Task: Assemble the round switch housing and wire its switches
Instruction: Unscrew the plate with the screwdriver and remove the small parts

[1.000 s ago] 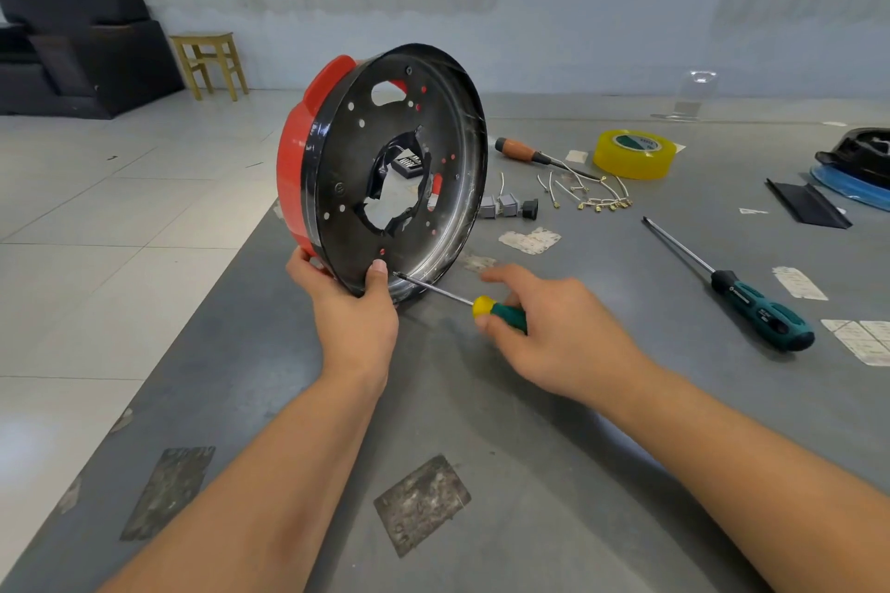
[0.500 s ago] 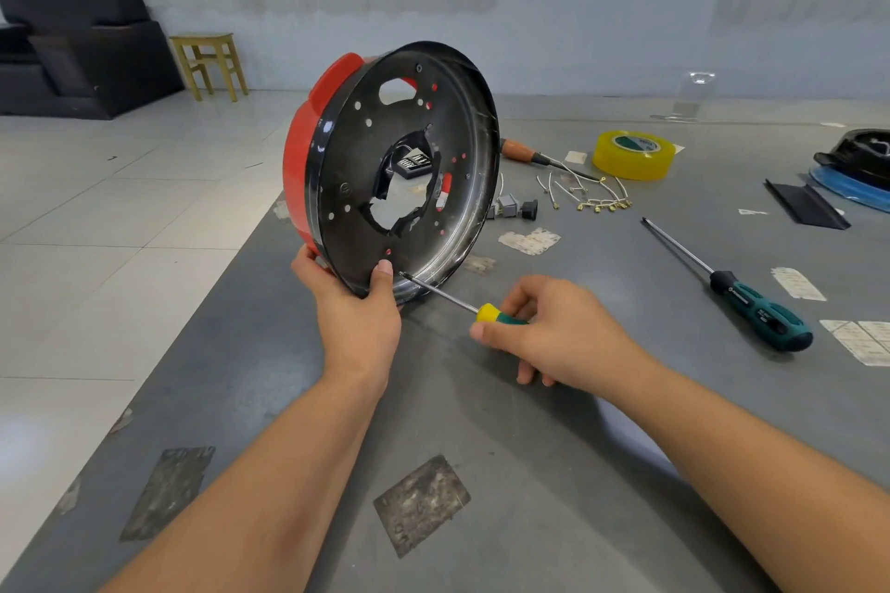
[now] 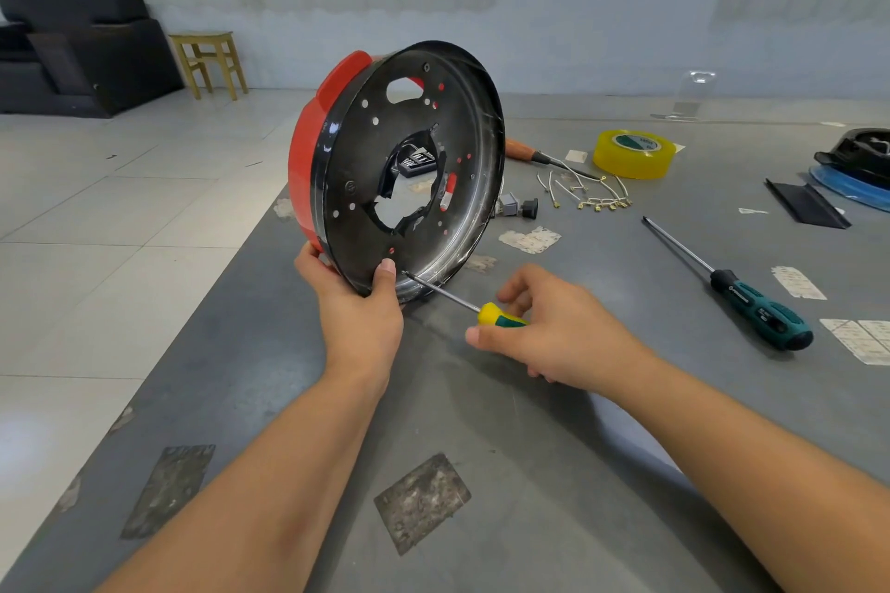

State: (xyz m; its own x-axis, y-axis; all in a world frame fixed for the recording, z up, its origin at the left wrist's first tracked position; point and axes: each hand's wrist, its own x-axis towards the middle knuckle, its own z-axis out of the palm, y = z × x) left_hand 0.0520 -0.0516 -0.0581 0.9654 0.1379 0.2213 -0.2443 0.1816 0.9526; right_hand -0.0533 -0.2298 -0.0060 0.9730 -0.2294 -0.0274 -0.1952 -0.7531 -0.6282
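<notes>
- We see a round switch housing [image 3: 399,169], red outside with a black metal plate as its open face, standing on edge on a grey table [image 3: 554,472] and tilted away from us.
- Our left hand [image 3: 359,318] grips the housing's lowest rim, thumb pressed on the black plate and fingers curled behind the red shell.
- Our right hand [image 3: 554,337] holds a small screwdriver [image 3: 462,299] with a yellow and green handle, fingers wrapped loosely round the handle; the index finger lifts slightly off it.
- The screwdriver tip meets the plate just beside the left thumb, low on the housing. We cannot tell whether a screw sits there.
- Beyond the housing lie loose grey switches [image 3: 513,207], short wires with terminals [image 3: 592,195], an orange-handled screwdriver [image 3: 530,154] and a roll of yellow tape [image 3: 633,154].
- To the right of the housing, well apart, lies a larger green-handled screwdriver [image 3: 741,294].
- Risk, in our judgement: the tip works so near the thumb that a slip off the screw head could jab it.
- The housing balances on one edge, so sideways push from the driver could roll or tip it, and the angled shaft could strip the screw.
</notes>
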